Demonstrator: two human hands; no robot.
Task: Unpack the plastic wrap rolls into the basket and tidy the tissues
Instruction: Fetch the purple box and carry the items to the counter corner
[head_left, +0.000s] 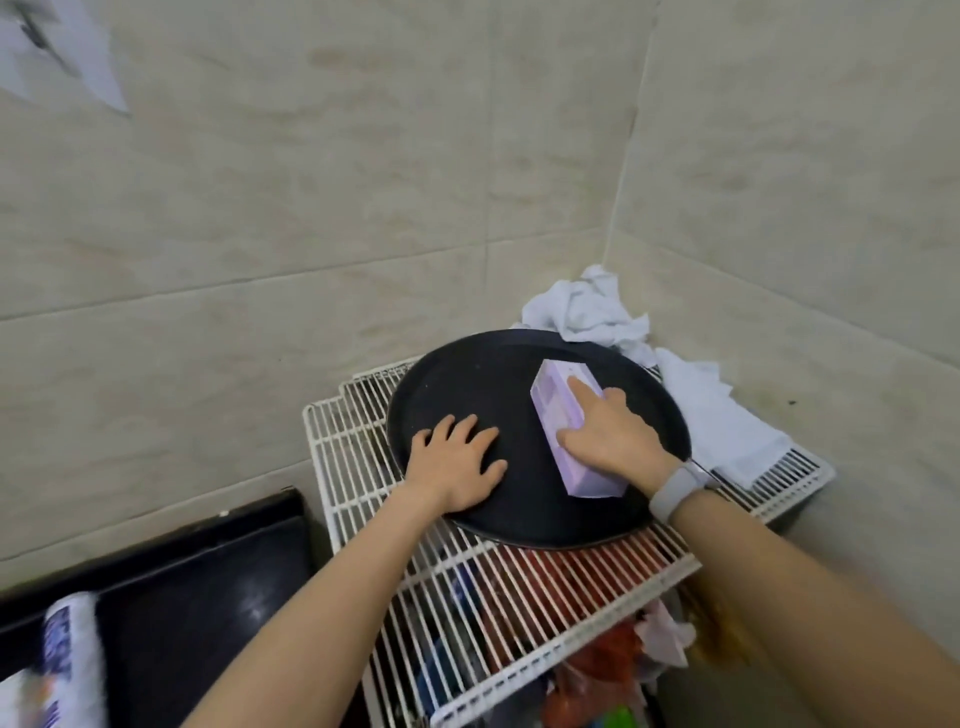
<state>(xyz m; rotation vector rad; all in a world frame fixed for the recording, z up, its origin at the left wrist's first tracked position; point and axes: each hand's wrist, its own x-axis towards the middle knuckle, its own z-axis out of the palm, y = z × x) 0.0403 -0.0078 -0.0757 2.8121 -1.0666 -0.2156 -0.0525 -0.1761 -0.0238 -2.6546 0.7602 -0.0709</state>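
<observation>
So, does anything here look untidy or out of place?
Yes. White cloths lie crumpled in the corner behind the round black tray and spill over the white wire rack. The purple tissue box lies askew on the tray.

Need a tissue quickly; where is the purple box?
Purple box lies on the right of the round black tray, under the right hand.

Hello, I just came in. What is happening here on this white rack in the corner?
A person is tidying a purple tissue box that lies on a round black tray. The right hand holds the box from above, thumb on one side and index finger stretched along the top. The left hand rests flat on the tray. The tray sits on the white wire rack, with crumpled white cloths behind it.
</observation>
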